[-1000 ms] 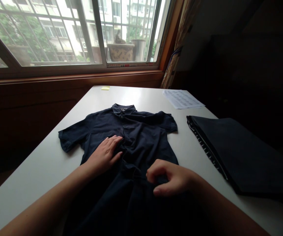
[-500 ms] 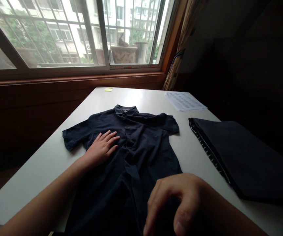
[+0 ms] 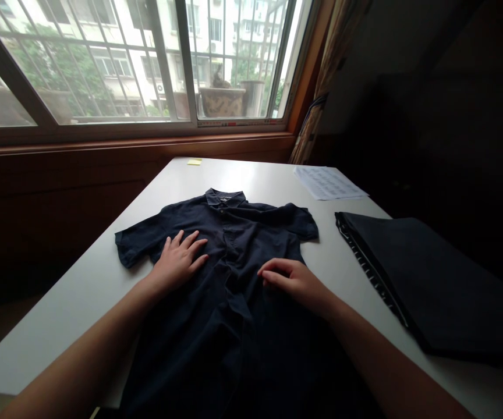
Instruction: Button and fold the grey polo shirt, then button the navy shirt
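A dark navy short-sleeved shirt (image 3: 251, 238) lies front up, its collar toward the window and wrinkles running down its middle. My left hand (image 3: 179, 259) rests flat on the left side of the chest, fingers spread, holding nothing. Over the right side of the shirt is my right hand (image 3: 297, 282), its fingers curled and the thumb close to the index finger. No cloth shows lifted between those fingertips; whether they touch the shirt I cannot tell. The lower part of the shirt fades into shadow.
The shirt lies on a white table (image 3: 81, 302). To the right is a dark flat folded item (image 3: 426, 273) with a white-marked edge. Printed sheets (image 3: 332, 183) and a yellow sticky note (image 3: 194, 162) lie near the far edge, below a barred window (image 3: 124, 64).
My right hand has moved up and forward from the near edge of view to the shirt's right side, its fingers drawing together. My left hand stays on the chest, fingers slightly more spread.
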A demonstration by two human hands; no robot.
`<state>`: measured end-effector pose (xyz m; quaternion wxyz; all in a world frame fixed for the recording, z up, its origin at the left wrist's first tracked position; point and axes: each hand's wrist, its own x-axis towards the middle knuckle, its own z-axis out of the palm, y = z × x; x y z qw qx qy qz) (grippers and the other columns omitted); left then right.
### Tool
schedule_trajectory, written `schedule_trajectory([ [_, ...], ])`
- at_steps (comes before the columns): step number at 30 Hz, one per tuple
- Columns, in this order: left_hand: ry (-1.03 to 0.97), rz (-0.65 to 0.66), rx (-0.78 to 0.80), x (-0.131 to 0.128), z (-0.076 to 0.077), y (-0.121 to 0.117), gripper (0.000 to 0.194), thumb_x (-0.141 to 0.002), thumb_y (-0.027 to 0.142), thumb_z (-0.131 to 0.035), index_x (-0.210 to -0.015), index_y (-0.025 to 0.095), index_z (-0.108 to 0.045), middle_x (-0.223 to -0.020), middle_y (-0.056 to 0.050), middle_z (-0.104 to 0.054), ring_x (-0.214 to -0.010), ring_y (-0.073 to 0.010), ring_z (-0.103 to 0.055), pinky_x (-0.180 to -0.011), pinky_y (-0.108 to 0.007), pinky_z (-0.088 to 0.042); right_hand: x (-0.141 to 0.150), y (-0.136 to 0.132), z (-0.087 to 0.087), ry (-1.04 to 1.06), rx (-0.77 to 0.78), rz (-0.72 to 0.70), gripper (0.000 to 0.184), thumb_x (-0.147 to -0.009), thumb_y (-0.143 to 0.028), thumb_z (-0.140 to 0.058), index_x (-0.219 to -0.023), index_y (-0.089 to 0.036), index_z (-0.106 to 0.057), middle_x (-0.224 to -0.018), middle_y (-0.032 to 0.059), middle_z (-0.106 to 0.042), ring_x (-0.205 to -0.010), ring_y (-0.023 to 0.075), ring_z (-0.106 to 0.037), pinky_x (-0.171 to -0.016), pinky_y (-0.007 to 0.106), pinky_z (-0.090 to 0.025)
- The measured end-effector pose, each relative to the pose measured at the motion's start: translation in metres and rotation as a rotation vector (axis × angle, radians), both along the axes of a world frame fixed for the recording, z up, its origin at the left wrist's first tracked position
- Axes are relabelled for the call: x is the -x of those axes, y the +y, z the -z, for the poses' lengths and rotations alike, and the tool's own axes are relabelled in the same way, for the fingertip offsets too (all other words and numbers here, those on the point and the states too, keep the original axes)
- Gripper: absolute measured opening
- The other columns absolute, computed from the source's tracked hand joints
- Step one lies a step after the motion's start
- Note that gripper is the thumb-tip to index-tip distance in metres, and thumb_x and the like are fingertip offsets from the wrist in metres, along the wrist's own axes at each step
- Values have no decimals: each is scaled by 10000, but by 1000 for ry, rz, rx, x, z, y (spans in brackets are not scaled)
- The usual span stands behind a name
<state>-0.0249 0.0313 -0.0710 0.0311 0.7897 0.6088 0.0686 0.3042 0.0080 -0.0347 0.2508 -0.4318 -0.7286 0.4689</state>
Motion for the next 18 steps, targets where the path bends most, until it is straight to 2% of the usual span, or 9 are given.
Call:
schedule_trajectory([
  [4, -2, -67, 9, 6, 3, 3, 542, -984, 574, -433, -1470, 336, -470, -1626, -67, -323, -1468, -498, -225, -1096, -783, -194, -14, 18, 17, -309, -437, 180, 188, -915, -308, -597, -998, -204, -730, -1008, 72, -688, -955, 237, -627, -912, 385, -480],
  [6, -6, -77, 11, 9, 3, 3, 547, -982, 581, -430, -1471, 338, -468, -1625, -72, -325, -1465, -505, -220, -1086, -786, -203, -21, 25, 26, -444, -547, 226, 195, -895, -287, -606, -1030, -216, -728, -1065, 86, -658, -1018, 260, -593, -958, 415, -459],
  [9, 4, -78, 6, 11, 2, 2, 548, -983, 580, -429, -1468, 328, -473, -1617, -76, -337, -1458, -501, -232, -1092, -768, -217, -27, 29, 33, -588, -610, 288, 247, -898, -303, -609, -1108, -225, -714, -1144, 102, -620, -1074, 284, -554, -984, 434, -447],
  [12, 20, -63, -20, 14, -3, 0, 540, -979, 570, -456, -1440, 295, -507, -1570, -99, -398, -1425, -475, -295, -1102, -721, -260, -28, 28, 30, -682, -626, 284, 294, -926, -323, -588, -1180, -211, -684, -1158, 112, -611, -1074, 292, -543, -982, 427, -452],
  [15, 17, -12, -59, 18, -12, -2, 467, -972, 516, -510, -1361, 266, -572, -1416, -117, -523, -1304, -379, -442, -1085, -588, -372, -27, 23, 21, -750, -635, 233, 270, -944, -306, -570, -1170, -202, -674, -1139, 111, -614, -1049, 282, -554, -963, 403, -462],
  [18, 13, 72, -73, 19, -24, -9, 293, -989, 351, -498, -1226, 247, -635, -1219, -102, -596, -1098, -283, -545, -966, -439, -476, -25, 18, 11, -827, -647, 182, 193, -946, -281, -565, -1084, -205, -677, -1105, 105, -616, -1025, 272, -564, -937, 390, -466],
])
